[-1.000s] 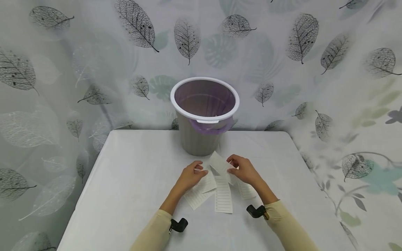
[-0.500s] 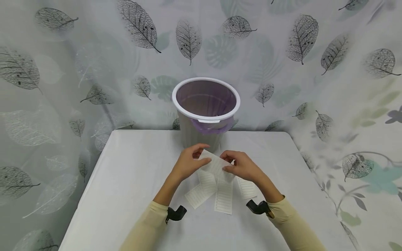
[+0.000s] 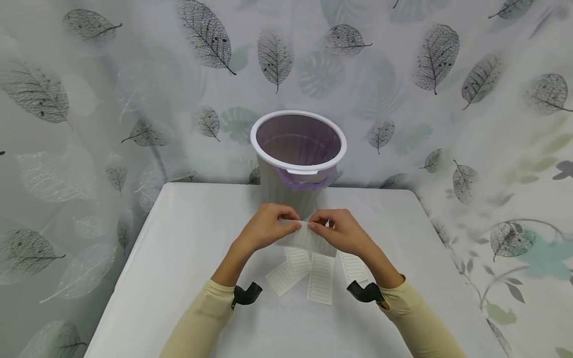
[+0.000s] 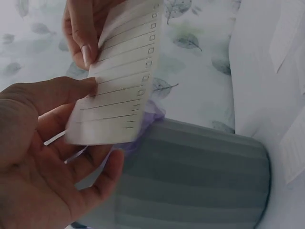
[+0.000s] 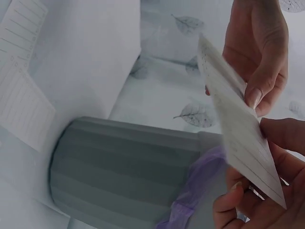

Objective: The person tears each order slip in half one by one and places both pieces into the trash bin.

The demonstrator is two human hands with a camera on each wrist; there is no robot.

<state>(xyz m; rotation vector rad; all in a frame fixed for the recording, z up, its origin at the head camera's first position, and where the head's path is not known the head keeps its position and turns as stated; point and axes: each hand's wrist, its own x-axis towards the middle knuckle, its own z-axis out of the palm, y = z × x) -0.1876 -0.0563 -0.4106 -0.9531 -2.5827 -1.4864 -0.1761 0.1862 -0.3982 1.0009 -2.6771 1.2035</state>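
Between both hands, a lined paper sheet [image 3: 309,239] with a column of small checkboxes is held up above the table. My left hand [image 3: 268,226] pinches its upper edge between thumb and fingers. Close beside it, my right hand [image 3: 342,229] pinches the same edge, the two thumbs nearly meeting. In the left wrist view the sheet [image 4: 114,81] looks whole, its printed side showing. Below it, several more lined sheets [image 3: 320,278] lie fanned and partly overlapping on the white table.
A grey trash bin [image 3: 286,191] with a white rim stands at the table's back, just beyond the hands. Purple bag plastic [image 3: 309,183] hangs over its front. A leaf-patterned curtain [image 3: 179,99] rises behind the white table [image 3: 188,238].
My left hand has moved up and taken hold of the sheet, which my right hand held alone at first. The sheet is now turned, its top edge level between both hands.
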